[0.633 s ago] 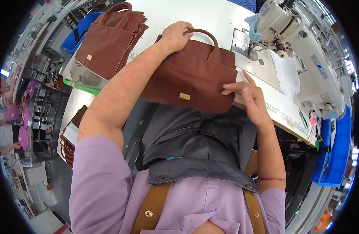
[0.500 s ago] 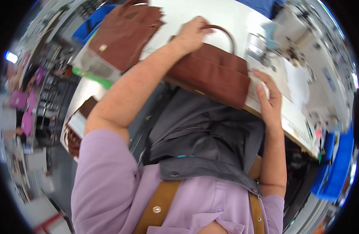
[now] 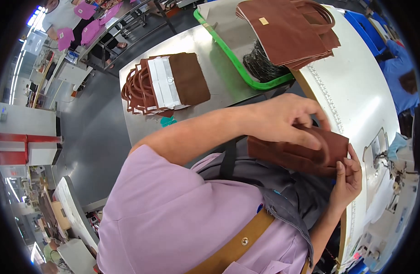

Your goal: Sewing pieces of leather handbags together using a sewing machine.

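A brown leather handbag lies across my lap at the edge of the white worktable. Its curved handle looks folded down over the side, slightly blurred. My left hand hovers over the bag, thumb and fingers apart around the handle area, and does not appear to grip it. With my right hand I pinch the bag's right end between thumb and fingers. The left hand and forearm hide part of the bag's upper side.
A stack of brown bag panels rests over a green-rimmed bin holding dark tangled thread. More brown handled pieces lie on a metal side table. A sewing machine stands on the white worktable at right.
My view has swung left. The handbag has come off the tabletop toward my lap, and its raised handle has dropped. My left hand has loosened from the handle; my right hand now pinches the bag's end.
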Available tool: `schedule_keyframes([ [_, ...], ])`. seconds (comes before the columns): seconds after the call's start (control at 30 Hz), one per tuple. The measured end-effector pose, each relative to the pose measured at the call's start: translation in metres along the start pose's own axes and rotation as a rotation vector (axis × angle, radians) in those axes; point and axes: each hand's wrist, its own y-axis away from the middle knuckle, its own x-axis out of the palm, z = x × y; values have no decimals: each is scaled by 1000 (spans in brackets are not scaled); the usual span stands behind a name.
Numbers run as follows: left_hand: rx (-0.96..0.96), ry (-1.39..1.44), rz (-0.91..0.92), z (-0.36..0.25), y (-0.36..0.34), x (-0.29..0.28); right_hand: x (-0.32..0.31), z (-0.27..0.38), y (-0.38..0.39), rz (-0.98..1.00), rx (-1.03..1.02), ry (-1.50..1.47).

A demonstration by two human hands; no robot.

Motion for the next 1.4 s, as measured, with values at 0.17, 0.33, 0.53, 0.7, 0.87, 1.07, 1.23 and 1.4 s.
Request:
schedule_keyframes([
  [0.17, -109, -50, -198, 12, 52, -28, 19, 12, -11, 86, -152, 178],
  [0.33, -272, 234, -634, 36, 121, -87, -11, -1, -24, 35, -273, 338],
  [0.53, -352, 209, -1340, 107, 214, -171, -46, -13, -11, 34, -112, 322],
  [0.7, -799, -692, -1647, 168, 270, -205, -65, -23, 0, -57, -21, 380],
  [0.87, -250, -1324, -1371, 145, 168, -211, -86, -30, 5, -132, 10, 326],
  [1.07, 396, -1072, -862, 54, -40, -171, -77, -26, 8, -110, -43, 462],
  [1.23, 497, -1069, -579, 39, -177, -176, -60, -8, 5, -126, 20, 315],
  [1.4, 286, -1152, -490, 46, -254, -160, -57, 9, 1, -109, 90, 352],
])
